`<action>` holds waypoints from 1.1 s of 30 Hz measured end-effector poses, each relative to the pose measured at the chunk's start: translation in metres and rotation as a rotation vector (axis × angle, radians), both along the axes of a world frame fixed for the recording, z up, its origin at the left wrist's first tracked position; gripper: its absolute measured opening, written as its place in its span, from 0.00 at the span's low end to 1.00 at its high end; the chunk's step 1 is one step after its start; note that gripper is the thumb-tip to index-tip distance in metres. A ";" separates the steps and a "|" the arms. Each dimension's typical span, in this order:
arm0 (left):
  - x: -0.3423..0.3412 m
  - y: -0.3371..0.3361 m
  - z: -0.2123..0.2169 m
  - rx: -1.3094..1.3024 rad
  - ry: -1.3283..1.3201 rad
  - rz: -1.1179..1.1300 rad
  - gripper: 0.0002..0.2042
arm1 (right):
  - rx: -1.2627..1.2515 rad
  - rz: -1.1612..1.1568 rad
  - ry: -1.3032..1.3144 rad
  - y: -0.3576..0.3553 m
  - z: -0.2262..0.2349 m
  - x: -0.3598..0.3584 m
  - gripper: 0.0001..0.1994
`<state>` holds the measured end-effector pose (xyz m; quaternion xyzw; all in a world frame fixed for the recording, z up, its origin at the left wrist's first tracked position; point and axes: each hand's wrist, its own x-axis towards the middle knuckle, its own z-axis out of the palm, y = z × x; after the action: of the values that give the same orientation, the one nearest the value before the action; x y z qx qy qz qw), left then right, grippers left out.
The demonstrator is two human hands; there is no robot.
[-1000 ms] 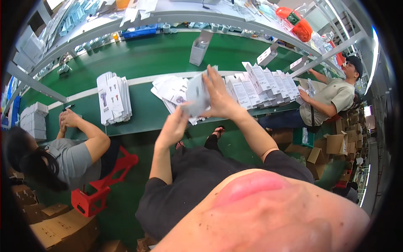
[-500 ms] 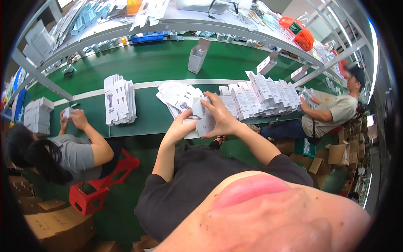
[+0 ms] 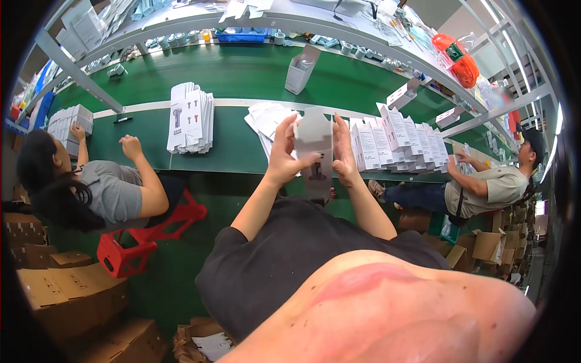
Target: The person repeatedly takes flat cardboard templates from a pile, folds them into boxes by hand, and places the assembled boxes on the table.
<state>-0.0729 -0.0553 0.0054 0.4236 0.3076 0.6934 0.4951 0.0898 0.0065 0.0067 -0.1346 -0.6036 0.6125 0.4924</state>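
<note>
Between my hands stands a small white cardboard box (image 3: 316, 136), upright and smeared by motion, with a dark printed picture low on its near face. My left hand (image 3: 285, 152) grips its left side, thumb across the near face. My right hand (image 3: 344, 154) presses against its right side with fingers pointing up. Just beyond my left hand lies a loose pile of flat white cartons (image 3: 260, 121), partly hidden by that hand. To the right of my right hand, folded white boxes (image 3: 390, 142) lean in rows on the green table.
A neat stack of flat cartons (image 3: 190, 121) is at left. An open box (image 3: 301, 71) stands on the green belt (image 3: 230, 72). One co-worker (image 3: 115, 187) sits at left near white boxes (image 3: 66, 124); another (image 3: 484, 187) works at right. A metal shelf frame (image 3: 181, 30) crosses above.
The box between my hands has turned upright, its printed face now toward me. The left co-worker's hands have parted, one reaching to the white boxes. The whole view has shifted.
</note>
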 end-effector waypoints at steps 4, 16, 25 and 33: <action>-0.001 0.009 -0.019 0.228 0.211 0.069 0.40 | -0.287 -0.172 -0.187 -0.017 0.013 -0.015 0.32; 0.018 0.004 -0.019 -0.153 0.173 -0.039 0.23 | -0.339 -0.466 -0.388 -0.050 0.001 -0.024 0.21; 0.020 -0.002 -0.041 0.066 0.158 -0.204 0.17 | -0.338 -0.329 -0.178 -0.046 -0.003 -0.006 0.23; 0.029 0.011 -0.056 0.004 0.171 -0.123 0.17 | -0.297 -0.434 -0.457 -0.049 0.004 -0.008 0.25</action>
<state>-0.0440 -0.0447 -0.0509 0.5002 0.3207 0.6237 0.5078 0.0814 -0.0427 0.0108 -0.4636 -0.5598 0.5289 0.4381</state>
